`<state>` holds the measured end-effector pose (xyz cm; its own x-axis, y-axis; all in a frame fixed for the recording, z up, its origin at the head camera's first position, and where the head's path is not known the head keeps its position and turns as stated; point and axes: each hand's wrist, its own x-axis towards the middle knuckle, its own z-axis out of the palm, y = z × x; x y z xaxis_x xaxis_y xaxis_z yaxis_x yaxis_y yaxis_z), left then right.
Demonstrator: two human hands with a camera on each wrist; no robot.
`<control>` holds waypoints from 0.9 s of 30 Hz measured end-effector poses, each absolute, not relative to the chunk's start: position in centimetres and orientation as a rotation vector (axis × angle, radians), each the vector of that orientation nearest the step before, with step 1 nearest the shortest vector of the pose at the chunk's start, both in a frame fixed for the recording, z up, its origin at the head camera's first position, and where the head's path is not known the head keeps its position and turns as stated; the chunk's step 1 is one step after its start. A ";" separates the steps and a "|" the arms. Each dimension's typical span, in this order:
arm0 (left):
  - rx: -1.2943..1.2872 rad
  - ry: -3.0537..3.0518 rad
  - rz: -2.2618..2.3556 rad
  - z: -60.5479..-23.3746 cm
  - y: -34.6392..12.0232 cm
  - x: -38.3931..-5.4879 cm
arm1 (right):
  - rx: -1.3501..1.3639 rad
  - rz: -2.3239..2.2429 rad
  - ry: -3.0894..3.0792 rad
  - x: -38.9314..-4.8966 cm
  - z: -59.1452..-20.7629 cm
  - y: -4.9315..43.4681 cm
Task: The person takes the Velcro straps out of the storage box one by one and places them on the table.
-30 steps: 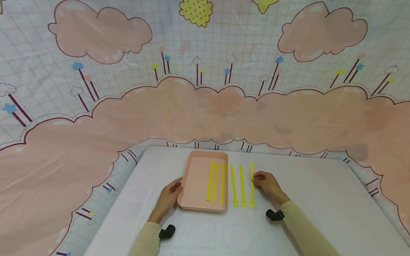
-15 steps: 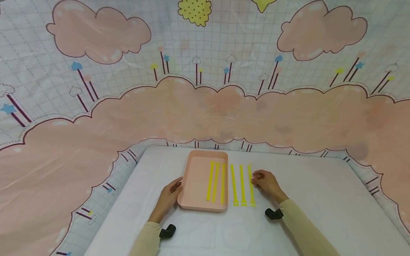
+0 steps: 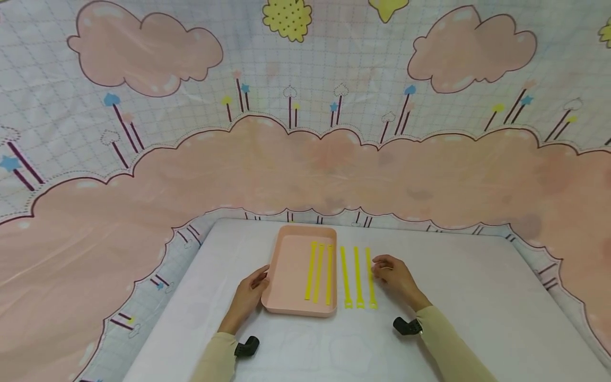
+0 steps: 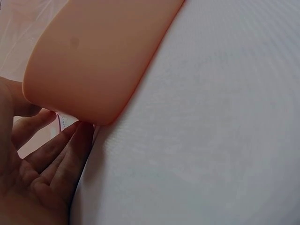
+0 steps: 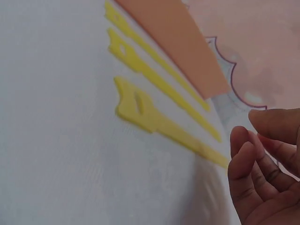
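Note:
In the head view my left hand (image 3: 248,294) is at the left side of a pink tray (image 3: 285,286). The left wrist view has its fingertips right at the tray's outer wall (image 4: 93,61). Three yellow cable straps (image 3: 310,270) lie lengthwise in the tray's right half. Three more straps lie on the table right of it, slotted heads toward me. Beside the rightmost strap (image 3: 370,281) is my right hand (image 3: 397,277), its fingers loosely bent with nothing between them. Up close, that strap (image 5: 138,105) has a wide, notched head with a slot.
A white table (image 3: 458,297) carries everything. Behind it hangs a cloth (image 3: 305,170) printed with pink clouds. Each wrist wears a black camera, the right one (image 3: 407,326) by the sleeve cuff.
The rightmost strap, at my right fingertips a second ago, has shifted and now lies nearly parallel to the two beside it, released. My left hand has stayed at the tray.

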<state>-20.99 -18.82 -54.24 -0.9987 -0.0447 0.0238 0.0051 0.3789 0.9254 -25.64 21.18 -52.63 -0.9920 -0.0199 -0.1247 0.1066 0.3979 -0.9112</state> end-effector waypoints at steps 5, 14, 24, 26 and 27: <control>0.042 -2.578 -1.727 -53.9 -18.9 -20.9 | 0.021 -1.696 2.539 -25.0 -51.4 20.6; 0.049 -2.592 -1.694 -53.6 -18.7 -20.7 | -0.102 -1.763 2.508 -23.8 -49.2 19.4; 0.051 -2.582 -1.694 -53.4 -18.5 -20.7 | -0.252 -1.796 2.494 -22.7 -47.4 17.7; 0.048 -2.583 -1.683 -53.5 -18.5 -20.7 | -0.257 -1.803 2.484 -22.6 -47.2 17.4; 0.053 -2.584 -1.681 -53.5 -18.5 -20.7 | -0.263 -1.812 2.477 -22.5 -47.1 17.2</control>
<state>-20.68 -18.46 -53.47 -0.9977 -0.0605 0.0303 0.0032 0.4050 0.9143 -22.52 17.21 -47.11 -0.9836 -0.1731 0.0510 -0.1011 0.2941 -0.9504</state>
